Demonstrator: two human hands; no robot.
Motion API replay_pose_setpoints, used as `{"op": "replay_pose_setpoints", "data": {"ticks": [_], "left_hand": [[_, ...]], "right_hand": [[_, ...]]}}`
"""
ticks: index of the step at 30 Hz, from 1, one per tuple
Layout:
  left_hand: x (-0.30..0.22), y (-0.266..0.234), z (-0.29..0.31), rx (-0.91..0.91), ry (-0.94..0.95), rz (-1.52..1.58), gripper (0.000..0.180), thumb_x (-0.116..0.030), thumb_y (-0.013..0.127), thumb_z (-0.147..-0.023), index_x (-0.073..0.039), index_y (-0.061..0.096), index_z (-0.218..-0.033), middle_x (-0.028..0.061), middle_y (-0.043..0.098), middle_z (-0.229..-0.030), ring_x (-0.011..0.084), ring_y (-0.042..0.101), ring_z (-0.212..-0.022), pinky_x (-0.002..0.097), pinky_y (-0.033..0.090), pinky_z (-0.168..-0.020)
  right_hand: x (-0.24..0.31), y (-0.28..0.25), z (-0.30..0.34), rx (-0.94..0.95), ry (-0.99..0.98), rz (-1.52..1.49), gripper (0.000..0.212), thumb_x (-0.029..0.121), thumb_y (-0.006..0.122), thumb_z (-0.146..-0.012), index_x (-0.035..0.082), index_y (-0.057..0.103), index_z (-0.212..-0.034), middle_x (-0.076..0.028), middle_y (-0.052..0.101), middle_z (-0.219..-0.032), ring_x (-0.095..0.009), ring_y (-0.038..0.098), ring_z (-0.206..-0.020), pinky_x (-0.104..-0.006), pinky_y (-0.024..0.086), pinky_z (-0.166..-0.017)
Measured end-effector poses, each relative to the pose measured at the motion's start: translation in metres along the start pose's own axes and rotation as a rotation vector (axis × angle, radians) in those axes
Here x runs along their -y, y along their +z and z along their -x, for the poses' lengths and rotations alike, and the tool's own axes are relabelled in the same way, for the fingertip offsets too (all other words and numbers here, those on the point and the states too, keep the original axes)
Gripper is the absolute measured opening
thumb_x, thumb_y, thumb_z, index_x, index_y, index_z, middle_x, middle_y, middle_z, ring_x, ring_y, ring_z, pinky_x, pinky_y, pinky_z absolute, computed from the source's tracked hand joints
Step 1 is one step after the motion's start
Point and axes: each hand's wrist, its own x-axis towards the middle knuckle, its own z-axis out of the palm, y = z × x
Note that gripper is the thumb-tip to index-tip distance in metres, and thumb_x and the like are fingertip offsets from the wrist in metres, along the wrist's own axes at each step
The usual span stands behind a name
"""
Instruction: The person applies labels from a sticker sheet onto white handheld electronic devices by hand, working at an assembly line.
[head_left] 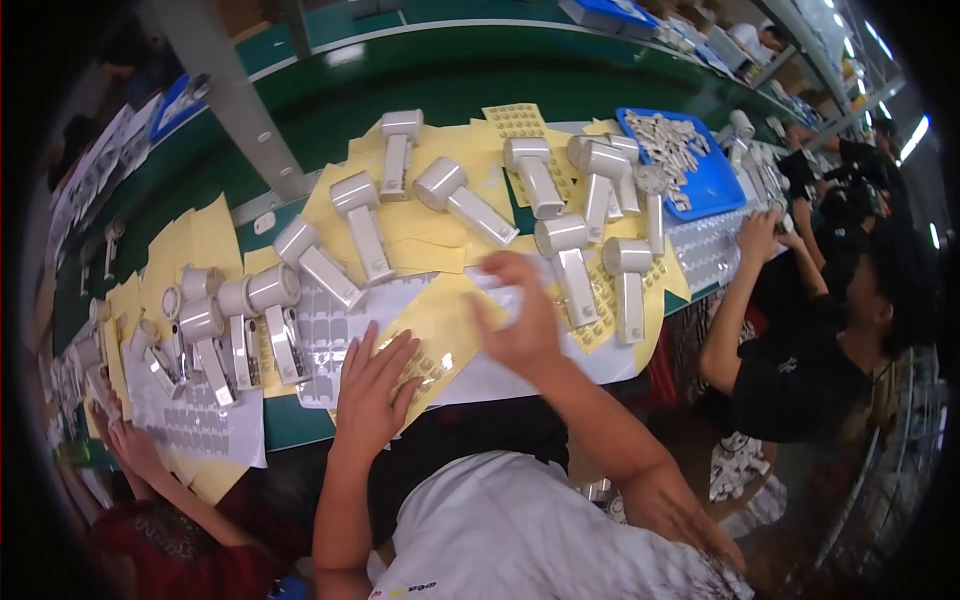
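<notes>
My left hand (375, 390) lies flat with fingers stretched out on a yellow sheet of small stickers (440, 345), near its left edge. Over the right part of this sheet my right hand (520, 325) is raised, thumb and forefinger apart and curved, with nothing visible between them. Some of its other fingers are hidden. Beyond my hands lie several white housings shaped like hair dryers, each with a round head and a straight handle. The closest are a housing (467, 200) ahead of my right hand and another housing (320, 262) ahead of my left.
A blue tray (718, 185) of small white parts stands at the far right. More sticker sheets (515, 120) and housings (205, 340) cover the green bench. Co-workers' hands work at the left (135, 445) and right (760, 235). A grey metal post (235, 90) rises at the far left.
</notes>
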Motion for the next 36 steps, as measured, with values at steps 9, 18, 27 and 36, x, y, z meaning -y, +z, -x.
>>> {"op": "replay_pose_setpoints", "data": {"ticks": [9,18,27,36], "left_hand": [[-0.018,-0.004,0.017,-0.036,-0.125,0.002,0.051,-0.015,0.078,-0.081,-0.009,0.064,-0.131,0.0099,0.060,-0.137,0.0368,0.050,-0.129,0.0452,0.037,-0.109],[-0.006,-0.001,0.033,-0.058,-0.139,0.171,0.054,-0.017,0.077,-0.083,-0.007,0.061,-0.133,0.0120,0.062,-0.134,0.0347,0.053,-0.130,0.0452,0.041,-0.108],[0.010,0.002,0.026,-0.117,-0.100,0.236,0.039,-0.013,0.077,-0.083,-0.009,0.068,-0.120,0.0109,0.062,-0.133,0.0347,0.053,-0.132,0.0439,0.044,-0.107],[0.032,-0.006,-0.030,-0.136,-0.160,-0.075,0.048,-0.014,0.077,-0.076,-0.010,0.066,-0.123,0.0037,0.050,-0.146,0.0394,0.040,-0.138,0.0550,0.033,-0.113]], "right_hand": [[-0.067,-0.039,-0.079,-0.077,0.188,0.414,0.056,0.007,0.080,-0.077,0.001,0.042,-0.118,-0.021,0.053,-0.120,-0.039,0.058,-0.110,-0.0412,0.049,-0.093],[-0.122,-0.034,-0.080,-0.195,0.172,0.170,0.051,-0.005,0.066,-0.086,-0.003,0.035,-0.126,-0.023,0.043,-0.132,-0.036,0.048,-0.124,-0.0413,0.041,-0.107],[0.017,0.075,-0.008,0.014,-0.039,-0.391,0.046,-0.008,0.065,-0.088,0.003,0.029,-0.117,-0.025,0.035,-0.145,-0.034,0.047,-0.135,-0.0447,0.043,-0.109],[0.019,0.109,-0.009,0.059,0.320,-0.659,0.040,-0.006,0.061,-0.091,0.000,0.032,-0.118,-0.024,0.035,-0.145,-0.037,0.050,-0.133,-0.0406,0.046,-0.104]]}}
